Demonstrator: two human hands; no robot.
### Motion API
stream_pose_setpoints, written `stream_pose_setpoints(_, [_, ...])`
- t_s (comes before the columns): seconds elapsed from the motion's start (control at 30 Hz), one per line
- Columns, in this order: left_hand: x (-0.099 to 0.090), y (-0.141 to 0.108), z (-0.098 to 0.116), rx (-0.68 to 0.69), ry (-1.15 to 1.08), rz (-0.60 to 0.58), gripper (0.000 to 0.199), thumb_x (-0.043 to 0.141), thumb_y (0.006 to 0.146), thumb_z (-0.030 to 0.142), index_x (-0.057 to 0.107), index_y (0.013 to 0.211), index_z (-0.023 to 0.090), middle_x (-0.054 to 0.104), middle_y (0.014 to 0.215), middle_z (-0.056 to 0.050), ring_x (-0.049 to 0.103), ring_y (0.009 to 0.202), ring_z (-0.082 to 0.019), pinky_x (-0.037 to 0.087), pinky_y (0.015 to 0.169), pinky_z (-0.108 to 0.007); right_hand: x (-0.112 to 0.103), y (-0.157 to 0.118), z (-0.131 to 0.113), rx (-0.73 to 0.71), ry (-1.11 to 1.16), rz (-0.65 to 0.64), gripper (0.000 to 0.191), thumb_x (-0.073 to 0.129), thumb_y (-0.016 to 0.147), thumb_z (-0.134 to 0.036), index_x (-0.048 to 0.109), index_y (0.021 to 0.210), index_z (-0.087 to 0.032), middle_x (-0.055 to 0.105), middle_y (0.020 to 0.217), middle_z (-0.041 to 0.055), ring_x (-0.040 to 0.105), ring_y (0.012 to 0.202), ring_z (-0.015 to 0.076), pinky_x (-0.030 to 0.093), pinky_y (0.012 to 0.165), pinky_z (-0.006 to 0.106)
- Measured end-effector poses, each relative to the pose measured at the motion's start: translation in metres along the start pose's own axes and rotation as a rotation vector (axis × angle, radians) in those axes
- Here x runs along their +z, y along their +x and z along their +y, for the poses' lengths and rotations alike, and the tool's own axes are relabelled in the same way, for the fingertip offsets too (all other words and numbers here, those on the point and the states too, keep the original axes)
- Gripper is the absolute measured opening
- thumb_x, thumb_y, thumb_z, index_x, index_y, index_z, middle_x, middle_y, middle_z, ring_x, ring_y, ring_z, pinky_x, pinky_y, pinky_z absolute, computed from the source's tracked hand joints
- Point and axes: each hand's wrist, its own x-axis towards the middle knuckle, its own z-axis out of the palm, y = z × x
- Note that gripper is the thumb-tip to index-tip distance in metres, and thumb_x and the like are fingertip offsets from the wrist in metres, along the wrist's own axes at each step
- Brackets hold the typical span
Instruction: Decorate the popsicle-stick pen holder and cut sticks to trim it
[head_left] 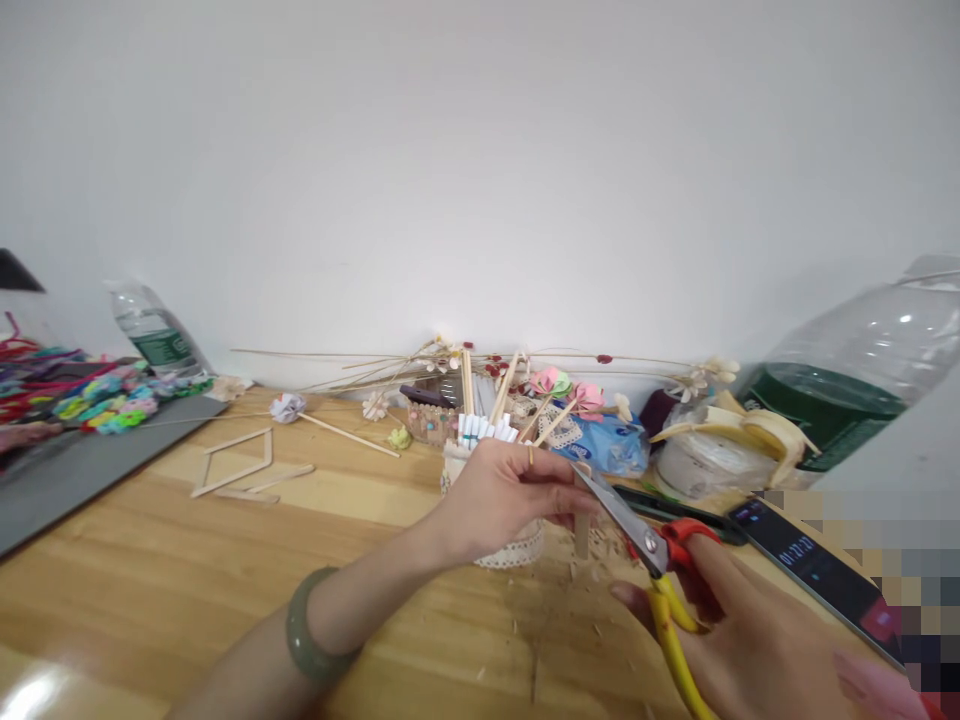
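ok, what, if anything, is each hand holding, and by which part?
Right hand: scissors, by the red and yellow handles. Left hand: flat wooden stick, pinched at its upper part.

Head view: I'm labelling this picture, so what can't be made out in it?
In the head view:
Flat, pale wooden stick: upper end hidden by the left hand.
Red-and-yellow-handled metal scissors: yellow handle's end cut off by the bottom edge.
Large clear plastic bottle with green label: end cut off by the right edge.
Dark, flat phone: smallest screen text too small and blurred.
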Motion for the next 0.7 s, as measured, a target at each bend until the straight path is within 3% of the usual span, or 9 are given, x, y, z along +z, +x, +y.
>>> stream_pose_setpoints(0.3, [-0.003,0.001,-0.003,0.034,0.000,-0.070,0.005,0.069,0.067,0.017,0.072,0.067,0.013,0.067,0.064,0.000,0.060,0.059,-0.007,0.051,0.060,-0.017,0.001,-0.002,-0.006,0.066,0.168,-0.054,0.047,0.046,0.079,-0.066,0.051,0.076,-0.020,0.049,0.055,-0.0024,0.047,0.045,0.0148,0.036,0.047,0.027])
stream_pose_setpoints(0.7, [-0.006,0.002,-0.002,0.052,0.039,-0.132,0.007,0.065,0.070,0.014,0.072,0.070,0.013,0.067,0.064,0.000,0.061,0.062,-0.007,0.051,0.062,-0.017,0.000,0.003,0.008,-0.196,0.070,0.032,0.035,0.055,0.081,-0.052,0.042,0.068,-0.022,0.045,0.050,-0.0046,0.044,0.038,0.0099,0.035,0.038,0.020])
